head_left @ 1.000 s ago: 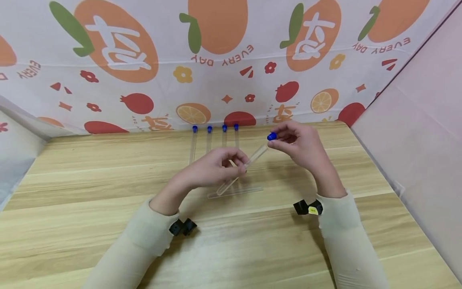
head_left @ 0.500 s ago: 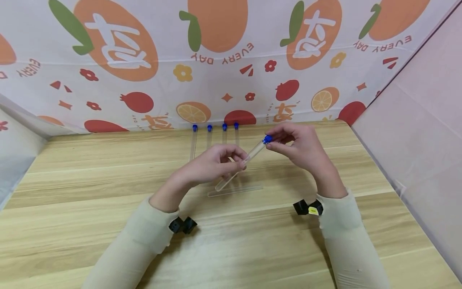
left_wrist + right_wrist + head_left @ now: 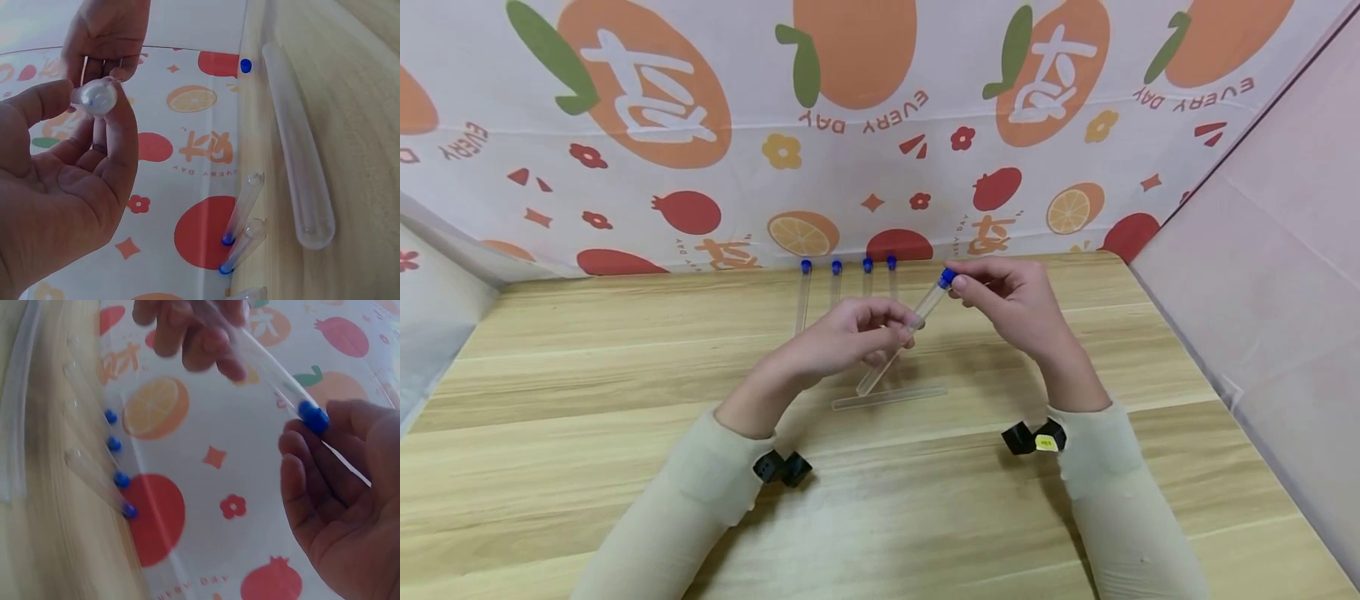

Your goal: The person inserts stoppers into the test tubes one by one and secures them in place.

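Observation:
My left hand (image 3: 861, 333) pinches a clear test tube (image 3: 931, 302) around its middle, raised and slanted with its upper end to the right. My right hand (image 3: 1011, 304) pinches the blue cap (image 3: 314, 417) between thumb and fingers. That cap sits on the tube's mouth in the right wrist view. Below the left hand, an uncapped clear tube (image 3: 891, 398) lies crosswise on the table. Several capped tubes (image 3: 802, 302) lie side by side at the back, their blue ends toward the wall and their lower parts partly hidden by my left hand.
A loose blue cap (image 3: 246, 65) lies near the table's back edge in the left wrist view; the right hand blocks it in the head view. Behind the wooden table (image 3: 880, 517) hangs a fruit-print cloth (image 3: 745, 108). A pale wall panel (image 3: 1277, 250) stands at the right.
The right hand has moved left with the blue cap, from apart from the tube's mouth onto it. The tube has become a little steeper in the left hand.

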`<state>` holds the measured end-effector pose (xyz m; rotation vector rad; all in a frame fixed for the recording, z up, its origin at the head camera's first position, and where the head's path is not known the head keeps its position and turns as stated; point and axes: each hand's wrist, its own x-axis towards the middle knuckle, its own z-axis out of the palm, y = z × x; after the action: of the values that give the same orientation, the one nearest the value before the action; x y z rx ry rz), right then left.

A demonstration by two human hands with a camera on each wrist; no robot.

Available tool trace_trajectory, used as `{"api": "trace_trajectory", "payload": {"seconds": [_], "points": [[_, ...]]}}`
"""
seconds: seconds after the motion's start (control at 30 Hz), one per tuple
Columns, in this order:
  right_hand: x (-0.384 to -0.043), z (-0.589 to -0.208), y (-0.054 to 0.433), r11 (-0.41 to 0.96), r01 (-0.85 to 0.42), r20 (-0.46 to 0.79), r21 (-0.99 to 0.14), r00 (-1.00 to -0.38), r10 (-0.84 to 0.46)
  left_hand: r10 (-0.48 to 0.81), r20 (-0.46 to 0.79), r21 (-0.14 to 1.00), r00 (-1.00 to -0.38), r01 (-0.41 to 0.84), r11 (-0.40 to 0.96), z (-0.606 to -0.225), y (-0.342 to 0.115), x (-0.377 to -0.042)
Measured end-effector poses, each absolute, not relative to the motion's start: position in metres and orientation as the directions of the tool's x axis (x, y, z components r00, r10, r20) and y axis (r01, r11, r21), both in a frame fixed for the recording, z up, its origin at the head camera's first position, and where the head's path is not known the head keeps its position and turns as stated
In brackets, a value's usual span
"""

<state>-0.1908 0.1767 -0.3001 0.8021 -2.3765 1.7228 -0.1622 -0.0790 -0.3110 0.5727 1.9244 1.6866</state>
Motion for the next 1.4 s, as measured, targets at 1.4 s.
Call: {"api": "trace_trajectory", "payload": {"seconds": [1.4], "points": [[-0.192, -0.325, 0.138, -0.270, -0.005, 0.044, -0.963, -0.989, -0.139, 0.501, -0.131, 0.988, -0.855, -0.152, -0.001, -0.320, -0.056, -0.157]]}}
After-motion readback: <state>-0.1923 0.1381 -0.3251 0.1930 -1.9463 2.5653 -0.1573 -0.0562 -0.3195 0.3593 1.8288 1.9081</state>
